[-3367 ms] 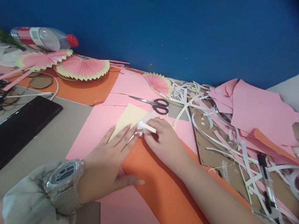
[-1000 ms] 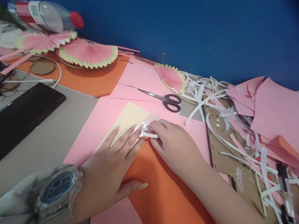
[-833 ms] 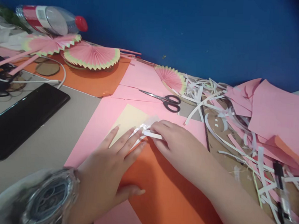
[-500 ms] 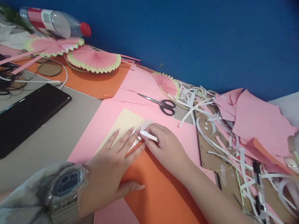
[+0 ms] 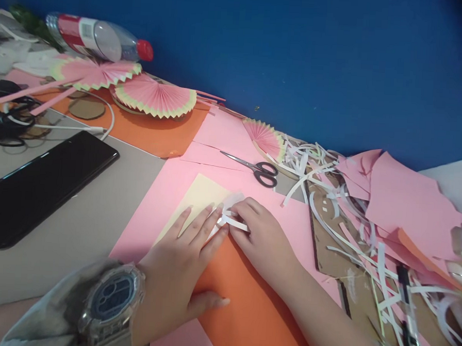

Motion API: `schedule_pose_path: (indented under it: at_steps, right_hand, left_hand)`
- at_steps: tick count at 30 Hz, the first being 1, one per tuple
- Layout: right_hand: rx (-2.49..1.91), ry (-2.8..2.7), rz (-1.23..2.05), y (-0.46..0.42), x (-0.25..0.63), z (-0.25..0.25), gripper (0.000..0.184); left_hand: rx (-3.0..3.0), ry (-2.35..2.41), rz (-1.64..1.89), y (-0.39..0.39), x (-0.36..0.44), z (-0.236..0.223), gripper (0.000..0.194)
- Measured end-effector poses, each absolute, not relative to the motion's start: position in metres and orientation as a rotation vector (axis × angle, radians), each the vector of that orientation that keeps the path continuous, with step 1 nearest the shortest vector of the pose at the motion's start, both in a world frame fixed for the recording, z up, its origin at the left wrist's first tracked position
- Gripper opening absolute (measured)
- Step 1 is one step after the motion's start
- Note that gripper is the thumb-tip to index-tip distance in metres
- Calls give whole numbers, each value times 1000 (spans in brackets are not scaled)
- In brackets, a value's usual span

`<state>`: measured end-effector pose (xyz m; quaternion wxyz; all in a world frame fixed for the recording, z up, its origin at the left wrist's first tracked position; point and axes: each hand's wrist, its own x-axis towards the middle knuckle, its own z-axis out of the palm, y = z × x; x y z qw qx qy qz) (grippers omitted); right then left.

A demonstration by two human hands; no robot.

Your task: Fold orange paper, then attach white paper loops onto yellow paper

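Note:
My left hand point(image 5: 188, 248) lies flat with fingers spread across a pale yellow sheet point(image 5: 201, 189) and the edge of an orange sheet point(image 5: 255, 293). A watch point(image 5: 113, 297) is on that wrist. Beside its fingertips, my right hand point(image 5: 264, 236) is closed in a pinch on a narrow white strip point(image 5: 236, 224), which looks like tape backing. Behind the pinch shows a whitish, translucent piece point(image 5: 234, 199). Both sheets rest on a large pink sheet point(image 5: 290, 222). Black-handled scissors point(image 5: 265, 174) lie on the pink paper beyond my right hand.
Several white strips point(image 5: 381, 258) and torn pink paper point(image 5: 411, 203) clutter the right over cardboard point(image 5: 330, 240). A black phone point(image 5: 48, 189) lies left. Pleated pink fans point(image 5: 157, 98) and a plastic bottle point(image 5: 106, 40) are at the back, against a blue wall point(image 5: 279, 57).
The whole view has shifted, so things appear slightly right and lower. My right hand still pinches the white strip near my left fingertips; the left hand stays flat on the paper.

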<state>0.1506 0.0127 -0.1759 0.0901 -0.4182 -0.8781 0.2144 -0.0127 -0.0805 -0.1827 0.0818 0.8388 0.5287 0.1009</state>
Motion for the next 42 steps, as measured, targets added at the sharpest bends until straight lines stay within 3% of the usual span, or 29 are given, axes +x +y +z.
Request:
schedule_pose_path:
  at_steps: [10, 15, 21, 29, 42]
  right_hand:
    - [-1227, -2654, 554, 12, 148, -177, 9]
    - [-1324, -2725, 267, 15, 153, -174, 5]
    - [-1308, -2679, 549, 20, 163, -163, 12]
    - [-1347, -2553, 613, 17, 159, -162, 15]
    - [-1316, -2565, 464, 20, 159, -176, 9]
  left_hand:
    - [2533, 1566, 301, -81, -13, -184, 80]
    - [2502, 1572, 289, -80, -15, -181, 87]
    - [2478, 1501, 323, -70, -17, -178, 85]
    - [2535, 1536, 304, -72, -13, -183, 91]
    - [2520, 1456, 215, -65, -18, -181, 93]
